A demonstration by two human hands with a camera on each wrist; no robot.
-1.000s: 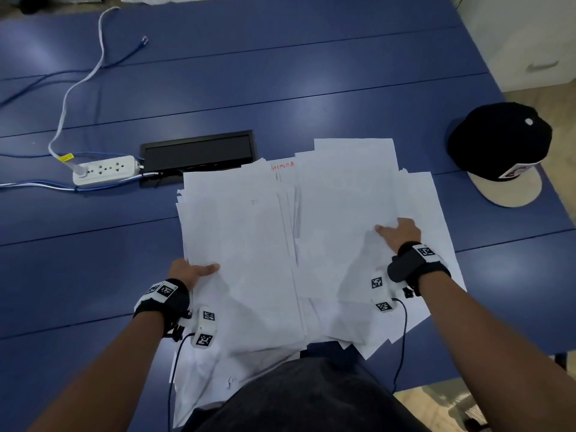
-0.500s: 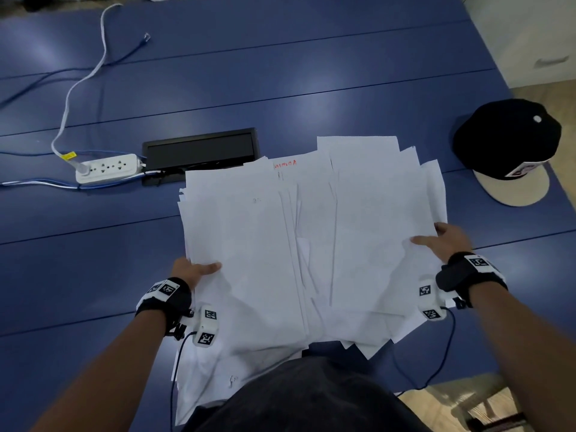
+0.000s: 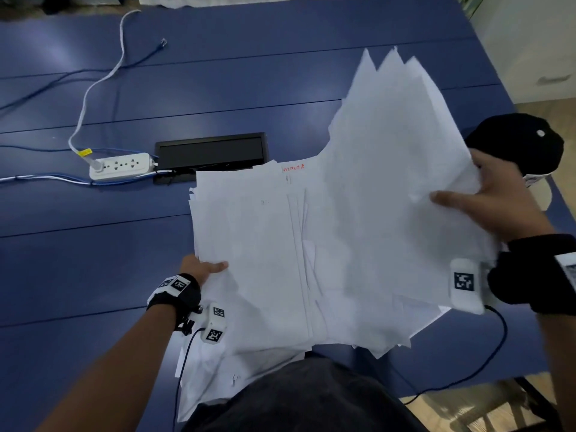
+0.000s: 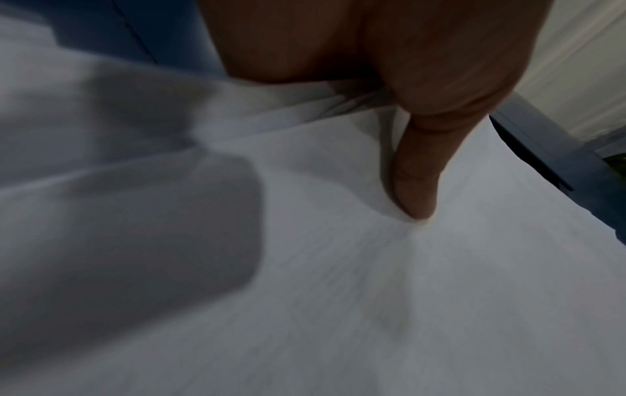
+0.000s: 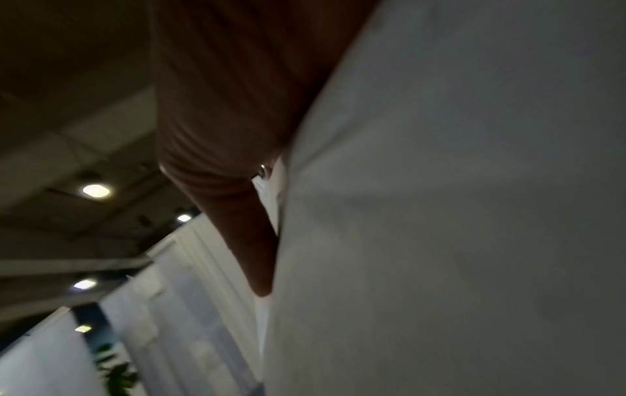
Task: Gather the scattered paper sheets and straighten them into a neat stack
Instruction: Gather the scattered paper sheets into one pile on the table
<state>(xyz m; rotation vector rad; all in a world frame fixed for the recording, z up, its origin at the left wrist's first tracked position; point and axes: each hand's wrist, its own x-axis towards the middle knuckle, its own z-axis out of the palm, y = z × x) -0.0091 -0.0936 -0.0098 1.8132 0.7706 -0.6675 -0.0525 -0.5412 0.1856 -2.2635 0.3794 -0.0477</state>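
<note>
A loose spread of white paper sheets covers the near middle of the blue table. My left hand grips the left edge of the pile, thumb on top, fingers hidden under the sheets. My right hand grips the right side of a bundle of sheets and holds it tilted up off the table, its far corners fanned out. In the right wrist view the thumb lies against the lifted paper. Some sheets hang over the near table edge.
A black cap with a tan brim sits at the table's right edge, just behind my right hand. A black cable hatch and a white power strip with cables lie beyond the pile on the left.
My right hand slid from the middle of the sheets to their right edge, took hold of a bundle and lifted it up and rightward. My left hand stayed on the left edge.
</note>
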